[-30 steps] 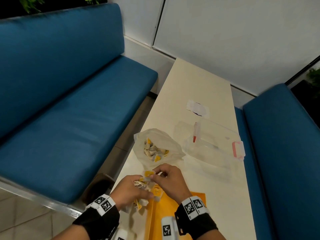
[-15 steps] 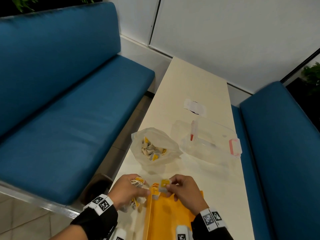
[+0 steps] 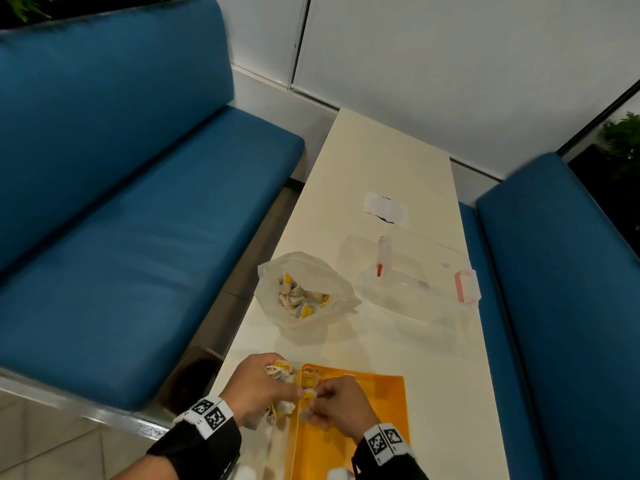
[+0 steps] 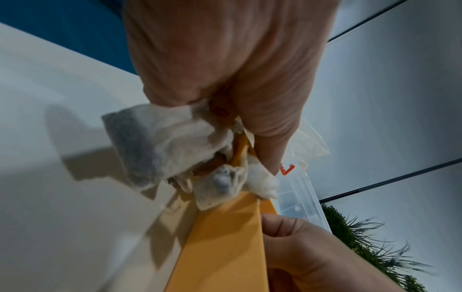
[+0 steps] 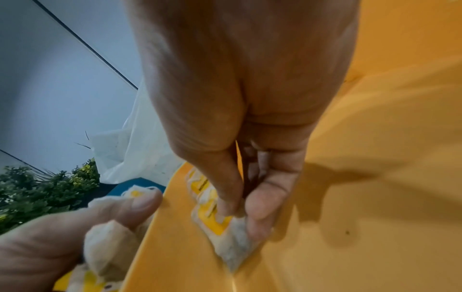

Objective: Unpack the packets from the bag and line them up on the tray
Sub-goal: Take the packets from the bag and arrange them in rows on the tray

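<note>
Smooth cream table [image 3: 381,168], glossy orange tray [image 3: 377,403]

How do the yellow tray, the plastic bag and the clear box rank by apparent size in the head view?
1. clear box
2. plastic bag, close behind
The yellow tray is cut off by the frame edge, so unranked.

The head view looks steeply down along the long cream table [image 3: 388,174], both hands at the lower edge of the frame. Each wrist view sits very close behind its own hand, facing the fingers. All three share the flat orange plastic tray [image 3: 374,410] [image 4: 225,247] [image 5: 375,138].
</note>
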`<control>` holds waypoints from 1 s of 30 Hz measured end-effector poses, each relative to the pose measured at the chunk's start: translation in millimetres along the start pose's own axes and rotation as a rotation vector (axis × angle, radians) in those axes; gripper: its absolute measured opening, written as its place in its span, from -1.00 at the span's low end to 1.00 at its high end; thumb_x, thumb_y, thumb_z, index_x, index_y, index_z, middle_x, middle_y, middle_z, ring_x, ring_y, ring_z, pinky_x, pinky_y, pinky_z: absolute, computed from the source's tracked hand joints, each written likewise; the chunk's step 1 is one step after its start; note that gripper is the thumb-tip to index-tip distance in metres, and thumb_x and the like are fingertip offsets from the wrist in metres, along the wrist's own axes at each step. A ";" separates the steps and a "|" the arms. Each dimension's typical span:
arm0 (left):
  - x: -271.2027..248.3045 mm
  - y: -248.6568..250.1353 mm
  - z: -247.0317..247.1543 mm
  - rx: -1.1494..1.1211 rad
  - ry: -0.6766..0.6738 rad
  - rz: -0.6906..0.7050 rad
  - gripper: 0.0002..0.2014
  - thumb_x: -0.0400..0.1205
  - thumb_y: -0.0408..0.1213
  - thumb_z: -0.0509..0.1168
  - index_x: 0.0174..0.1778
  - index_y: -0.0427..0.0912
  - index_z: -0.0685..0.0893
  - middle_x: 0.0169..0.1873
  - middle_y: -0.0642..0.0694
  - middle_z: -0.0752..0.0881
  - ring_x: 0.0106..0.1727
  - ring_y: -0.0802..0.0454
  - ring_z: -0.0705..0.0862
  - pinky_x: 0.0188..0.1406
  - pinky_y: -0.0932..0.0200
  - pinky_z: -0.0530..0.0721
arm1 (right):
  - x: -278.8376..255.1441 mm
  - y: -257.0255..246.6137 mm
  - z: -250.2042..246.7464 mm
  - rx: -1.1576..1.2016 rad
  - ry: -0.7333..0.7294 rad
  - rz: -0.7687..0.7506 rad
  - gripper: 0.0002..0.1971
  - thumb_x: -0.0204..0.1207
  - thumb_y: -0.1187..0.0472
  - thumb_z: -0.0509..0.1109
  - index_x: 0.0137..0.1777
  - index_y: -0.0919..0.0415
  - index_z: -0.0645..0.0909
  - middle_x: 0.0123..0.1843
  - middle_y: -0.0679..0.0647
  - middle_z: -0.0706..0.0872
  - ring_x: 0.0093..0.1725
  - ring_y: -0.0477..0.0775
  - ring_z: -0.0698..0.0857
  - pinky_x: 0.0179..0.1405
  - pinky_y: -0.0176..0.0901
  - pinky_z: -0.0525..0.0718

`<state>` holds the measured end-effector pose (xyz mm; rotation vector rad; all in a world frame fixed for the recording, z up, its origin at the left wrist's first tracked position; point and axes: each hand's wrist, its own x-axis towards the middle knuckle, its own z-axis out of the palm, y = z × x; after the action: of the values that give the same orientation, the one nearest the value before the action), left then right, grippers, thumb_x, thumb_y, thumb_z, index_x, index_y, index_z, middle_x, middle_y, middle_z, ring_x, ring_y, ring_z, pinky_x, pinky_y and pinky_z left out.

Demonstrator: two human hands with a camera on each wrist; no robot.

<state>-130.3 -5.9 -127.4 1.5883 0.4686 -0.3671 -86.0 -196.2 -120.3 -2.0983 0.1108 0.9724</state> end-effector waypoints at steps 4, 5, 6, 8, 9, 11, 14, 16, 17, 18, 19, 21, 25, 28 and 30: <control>1.9 -1.7 -0.9 0.027 0.000 -0.002 -0.66 0.23 -0.30 0.77 -0.14 -0.18 0.86 -0.23 -0.13 0.88 -0.19 -0.04 0.85 -0.14 0.10 0.82 | 2.8 -5.2 5.8 0.015 0.083 0.001 -0.89 0.51 0.45 0.44 -0.22 0.35 0.76 -0.42 0.15 0.75 -0.50 -0.01 0.71 -0.47 -0.15 0.73; 1.9 -1.4 -0.9 0.029 -0.001 -0.001 -0.66 0.23 -0.31 0.77 -0.14 -0.18 0.86 -0.23 -0.13 0.88 -0.19 -0.04 0.85 -0.14 0.11 0.82 | 3.5 -5.9 7.1 0.011 0.098 -0.005 -0.88 0.51 0.43 0.45 -0.24 0.33 0.76 -0.44 0.15 0.75 -0.50 -0.01 0.71 -0.45 -0.13 0.74; 1.9 -0.9 -0.6 0.030 -0.004 0.001 -0.66 0.23 -0.32 0.77 -0.13 -0.19 0.86 -0.23 -0.13 0.88 -0.18 -0.04 0.86 -0.15 0.12 0.81 | 4.2 -6.5 8.1 0.005 0.109 -0.009 -0.85 0.51 0.42 0.45 -0.29 0.29 0.74 -0.45 0.14 0.74 -0.51 0.00 0.71 -0.44 -0.12 0.75; 1.6 0.1 0.2 0.031 -0.006 0.005 -0.67 0.24 -0.34 0.77 -0.13 -0.20 0.86 -0.23 -0.11 0.88 -0.21 0.01 0.85 -0.18 0.17 0.80 | 5.1 -7.3 9.5 -0.009 0.133 -0.011 -0.79 0.52 0.40 0.46 -0.34 0.23 0.71 -0.47 0.12 0.74 -0.51 -0.01 0.72 -0.41 -0.11 0.77; 1.5 0.6 0.5 0.032 -0.006 0.005 -0.67 0.25 -0.34 0.77 -0.14 -0.20 0.86 -0.23 -0.10 0.88 -0.22 0.04 0.85 -0.20 0.20 0.79 | 5.5 -7.3 10.0 -0.007 0.149 -0.008 -0.78 0.53 0.40 0.46 -0.34 0.22 0.70 -0.47 0.12 0.75 -0.51 -0.02 0.72 -0.41 -0.12 0.78; 1.3 0.9 0.8 0.035 -0.003 0.002 -0.67 0.24 -0.32 0.77 -0.14 -0.20 0.86 -0.24 -0.10 0.88 -0.24 0.06 0.84 -0.24 0.25 0.76 | 6.8 -7.3 11.0 0.007 0.181 0.005 -0.78 0.54 0.41 0.46 -0.33 0.23 0.68 -0.45 0.15 0.76 -0.51 -0.02 0.74 -0.41 -0.11 0.79; 1.1 1.0 1.0 0.024 -0.006 -0.002 -0.67 0.24 -0.34 0.77 -0.13 -0.20 0.86 -0.24 -0.09 0.88 -0.24 0.06 0.84 -0.24 0.23 0.76 | 7.9 -7.9 12.5 0.024 0.222 0.033 -0.81 0.53 0.41 0.49 -0.31 0.24 0.66 -0.41 0.19 0.78 -0.49 0.02 0.77 -0.43 -0.12 0.79; 1.0 1.0 1.3 0.022 -0.013 -0.008 -0.67 0.26 -0.34 0.76 -0.12 -0.19 0.86 -0.25 -0.05 0.89 -0.24 0.10 0.84 -0.28 0.30 0.71 | 8.2 -8.9 13.2 0.024 0.239 0.041 -0.80 0.51 0.41 0.50 -0.32 0.23 0.64 -0.39 0.21 0.79 -0.48 0.05 0.79 -0.41 -0.08 0.81; 1.2 1.0 1.4 0.020 -0.016 -0.009 -0.67 0.26 -0.34 0.76 -0.11 -0.19 0.86 -0.24 -0.04 0.89 -0.24 0.11 0.84 -0.29 0.32 0.70 | 8.3 -9.5 13.4 0.018 0.244 0.044 -0.79 0.51 0.41 0.51 -0.32 0.23 0.63 -0.38 0.22 0.79 -0.48 0.06 0.79 -0.40 -0.07 0.82; 1.6 0.8 1.4 0.022 -0.018 -0.010 -0.67 0.26 -0.34 0.76 -0.11 -0.19 0.86 -0.24 -0.03 0.89 -0.24 0.11 0.85 -0.29 0.32 0.70 | 7.8 -10.6 13.7 0.011 0.250 0.046 -0.79 0.50 0.41 0.51 -0.33 0.23 0.63 -0.39 0.21 0.79 -0.49 0.06 0.79 -0.40 -0.06 0.82; 2.0 0.6 1.2 0.024 -0.018 -0.011 -0.67 0.26 -0.34 0.76 -0.11 -0.19 0.86 -0.24 -0.04 0.89 -0.24 0.11 0.85 -0.28 0.30 0.71 | 7.3 -11.8 13.8 0.002 0.255 0.048 -0.79 0.49 0.42 0.51 -0.34 0.24 0.63 -0.41 0.18 0.77 -0.51 0.05 0.78 -0.41 -0.07 0.81; 2.9 -0.7 1.1 0.011 -0.016 -0.016 -0.65 0.23 -0.38 0.77 -0.12 -0.22 0.85 -0.26 -0.09 0.89 -0.27 0.09 0.84 -0.25 0.22 0.76 | 7.0 -13.9 13.8 -0.006 0.264 0.052 -0.74 0.46 0.45 0.50 -0.40 0.23 0.59 -0.44 0.12 0.71 -0.55 0.05 0.74 -0.42 -0.02 0.76; 1.9 -0.3 0.1 0.013 -0.034 -0.009 -0.64 0.24 -0.39 0.77 -0.10 -0.20 0.85 -0.24 -0.07 0.89 -0.24 0.10 0.85 -0.25 0.28 0.74 | -0.8 -21.6 11.9 -0.015 0.254 0.078 -0.71 0.43 0.41 0.55 -0.44 0.19 0.56 -0.44 0.16 0.72 -0.46 0.14 0.79 -0.33 0.14 0.80; 1.9 3.9 -6.9 0.010 -0.051 0.018 -0.63 0.28 -0.38 0.76 -0.04 -0.14 0.85 -0.19 -0.05 0.90 -0.18 0.05 0.87 -0.22 0.26 0.76 | -12.3 -27.3 1.3 -0.045 0.250 0.069 -0.79 0.46 0.35 0.53 -0.38 0.22 0.65 -0.40 0.12 0.78 -0.47 0.03 0.81 -0.54 -0.10 0.73; 2.0 8.8 -13.1 0.004 -0.058 0.034 -0.61 0.30 -0.37 0.74 0.01 -0.10 0.84 -0.16 0.00 0.90 -0.15 0.08 0.87 -0.22 0.29 0.75 | -19.7 -34.2 -7.8 -0.052 0.283 -0.006 -0.89 0.50 0.32 0.48 -0.26 0.21 0.73 -0.32 0.09 0.82 -0.45 0.04 0.82 -0.55 -0.21 0.67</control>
<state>-124.8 7.0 -119.9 1.5830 0.3967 -0.3871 -82.0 -183.3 -82.4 -2.2727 0.2248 0.6754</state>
